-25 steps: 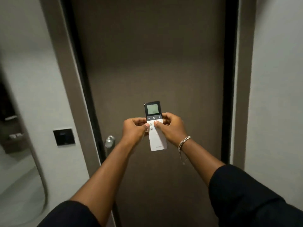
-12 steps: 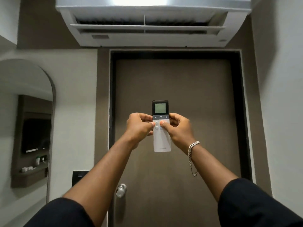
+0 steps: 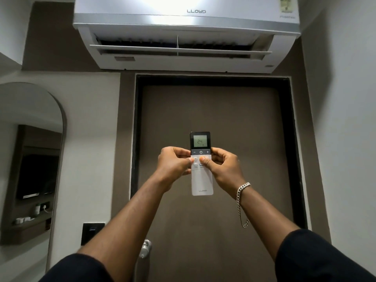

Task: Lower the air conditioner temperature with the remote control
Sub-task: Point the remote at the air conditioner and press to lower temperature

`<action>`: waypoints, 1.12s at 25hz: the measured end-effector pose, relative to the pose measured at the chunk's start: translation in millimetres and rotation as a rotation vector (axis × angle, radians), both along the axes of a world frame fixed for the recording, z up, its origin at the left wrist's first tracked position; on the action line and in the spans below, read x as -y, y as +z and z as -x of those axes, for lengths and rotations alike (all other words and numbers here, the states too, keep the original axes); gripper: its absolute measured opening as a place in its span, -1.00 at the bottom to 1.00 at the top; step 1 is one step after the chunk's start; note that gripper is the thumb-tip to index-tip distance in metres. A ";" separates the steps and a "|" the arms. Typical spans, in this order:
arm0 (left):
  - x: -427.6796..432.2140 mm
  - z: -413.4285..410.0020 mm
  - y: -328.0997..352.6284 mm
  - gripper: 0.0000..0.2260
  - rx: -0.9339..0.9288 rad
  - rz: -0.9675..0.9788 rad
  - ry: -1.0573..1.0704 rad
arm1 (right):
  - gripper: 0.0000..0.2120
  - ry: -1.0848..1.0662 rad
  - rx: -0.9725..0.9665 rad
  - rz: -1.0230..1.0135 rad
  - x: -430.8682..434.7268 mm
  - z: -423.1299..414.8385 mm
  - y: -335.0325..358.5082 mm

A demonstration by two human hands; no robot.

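A slim white remote control [image 3: 202,183] with a dark top and a lit screen reading 24 is held upright at arm's length in front of the door. My left hand [image 3: 175,164] grips its left edge, thumb on the upper white buttons. My right hand [image 3: 222,167], with a chain bracelet on the wrist, grips the right edge, thumb resting just below the grey minus, power and plus bar. The white air conditioner [image 3: 186,35] hangs on the wall above the door, its front flap open.
A brown door [image 3: 213,110] with a dark frame fills the middle, its metal handle [image 3: 144,248] low down. A black switch plate [image 3: 92,233] is on the left wall beside an arched mirror [image 3: 30,151]. A white wall stands close on the right.
The view has tilted upward from the door handle to the air conditioner, now fully in sight. Both hands keep the remote, raised with the view; the screen's 24 is now readable.
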State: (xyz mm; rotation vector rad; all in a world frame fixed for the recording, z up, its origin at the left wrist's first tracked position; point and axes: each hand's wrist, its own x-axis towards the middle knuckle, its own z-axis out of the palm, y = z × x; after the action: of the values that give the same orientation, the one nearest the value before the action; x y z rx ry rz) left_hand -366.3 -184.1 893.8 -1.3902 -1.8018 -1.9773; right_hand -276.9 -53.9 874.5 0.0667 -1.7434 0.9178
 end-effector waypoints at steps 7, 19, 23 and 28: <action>-1.5 -1.5 4.5 -0.88 -0.049 0.002 -0.016 | -0.60 -0.005 -0.027 0.021 -0.4 -4.3 1.3; 2.3 2.2 0.4 -0.89 -0.085 -0.015 -0.031 | -0.61 0.016 -0.040 0.035 3.2 -3.7 1.8; 4.0 0.6 2.2 -0.87 -0.097 -0.008 -0.025 | -0.57 0.035 -0.040 0.050 4.3 -5.3 1.5; 6.0 -2.9 7.1 -0.81 -0.125 -0.001 -0.004 | -0.59 0.058 -0.057 0.051 7.4 -10.6 6.7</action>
State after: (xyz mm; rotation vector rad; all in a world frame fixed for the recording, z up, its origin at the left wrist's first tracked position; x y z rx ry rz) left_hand -363.4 -190.1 900.9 -1.4821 -1.7445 -1.8487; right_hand -266.3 -61.3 881.1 0.1089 -1.6718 0.9932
